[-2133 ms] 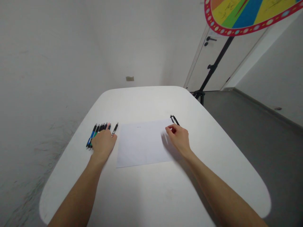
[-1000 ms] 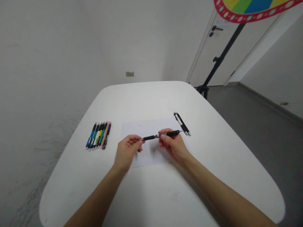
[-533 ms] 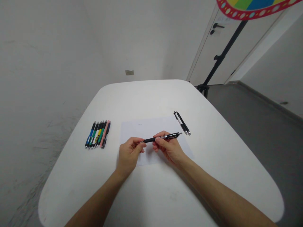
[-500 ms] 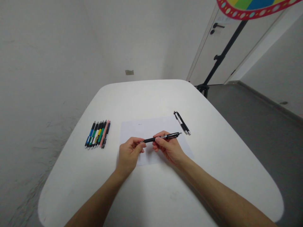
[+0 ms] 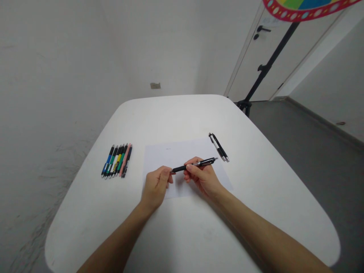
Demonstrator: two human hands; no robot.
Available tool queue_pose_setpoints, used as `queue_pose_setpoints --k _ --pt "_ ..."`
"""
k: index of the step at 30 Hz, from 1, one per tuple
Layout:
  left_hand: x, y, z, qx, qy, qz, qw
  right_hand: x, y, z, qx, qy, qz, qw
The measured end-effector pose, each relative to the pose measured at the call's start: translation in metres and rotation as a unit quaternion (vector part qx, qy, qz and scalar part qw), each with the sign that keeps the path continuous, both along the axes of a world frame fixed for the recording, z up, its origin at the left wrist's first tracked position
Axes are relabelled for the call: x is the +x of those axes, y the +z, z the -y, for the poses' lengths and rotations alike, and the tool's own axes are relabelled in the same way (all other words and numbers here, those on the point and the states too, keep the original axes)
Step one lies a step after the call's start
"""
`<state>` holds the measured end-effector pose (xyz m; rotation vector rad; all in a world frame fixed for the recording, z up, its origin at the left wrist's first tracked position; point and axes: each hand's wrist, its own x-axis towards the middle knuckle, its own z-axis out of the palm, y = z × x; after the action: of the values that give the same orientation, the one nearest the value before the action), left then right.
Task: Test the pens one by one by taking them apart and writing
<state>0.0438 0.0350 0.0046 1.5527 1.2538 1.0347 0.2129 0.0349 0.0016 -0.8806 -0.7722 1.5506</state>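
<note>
A black pen (image 5: 203, 163) lies nearly level between my hands, above a white sheet of paper (image 5: 159, 155). My right hand (image 5: 203, 176) pinches its barrel around the middle, with the thumb on top. At the tip end, the closed fingers of my left hand (image 5: 156, 184) grip the pen, hiding its point. Small dark writing shows near the top of the sheet. Just past the sheet's right edge, two black-and-white pens (image 5: 218, 148) lie side by side.
Left of the paper, several pens (image 5: 117, 161) in blue, green, white, yellow, pink and black lie in a row. All rest on a white table (image 5: 182, 117) with rounded corners. Behind it stands a wall; a black stand (image 5: 263, 72) holds a colourful wheel (image 5: 307, 11) at back right.
My left thumb has shifted up over the pen's tip end. The right hand and the pen stay almost in place; the pens on the table have not moved.
</note>
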Motion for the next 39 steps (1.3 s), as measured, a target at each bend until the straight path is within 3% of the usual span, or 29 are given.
queue_pose_setpoints --k 6,11,15,19,25,33,39 --pt "0.0009 0.0019 0.0006 0.035 0.021 -0.002 0.999 0.0005 0.0002 -0.0017 -0.008 -0.017 -0.015 1.000" --pt "-0.0001 0.0020 0.0002 0.016 0.010 -0.038 0.999 -0.0010 0.0029 0.0006 -0.011 -0.007 -0.015 1.000" --pt "-0.0011 -0.0018 0.0008 0.025 0.009 0.009 1.000 -0.0003 0.0039 0.0009 -0.013 -0.008 -0.014 1.000" --pt "-0.0004 -0.0018 0.0016 0.047 0.038 0.030 0.998 0.0004 0.0029 -0.0007 -0.017 -0.016 -0.018 1.000" --pt "0.0020 0.0022 -0.0003 0.082 0.063 -0.012 0.995 0.0004 0.0007 -0.0013 -0.013 -0.015 -0.025 1.000" --pt "-0.0007 -0.0021 0.0000 0.044 0.021 -0.005 0.999 0.0007 0.0011 -0.0007 -0.018 -0.014 -0.028 0.999" --pt "0.0018 0.0010 0.0010 0.110 0.037 -0.009 0.993 0.0001 -0.0007 -0.0016 -0.010 -0.010 -0.029 0.999"
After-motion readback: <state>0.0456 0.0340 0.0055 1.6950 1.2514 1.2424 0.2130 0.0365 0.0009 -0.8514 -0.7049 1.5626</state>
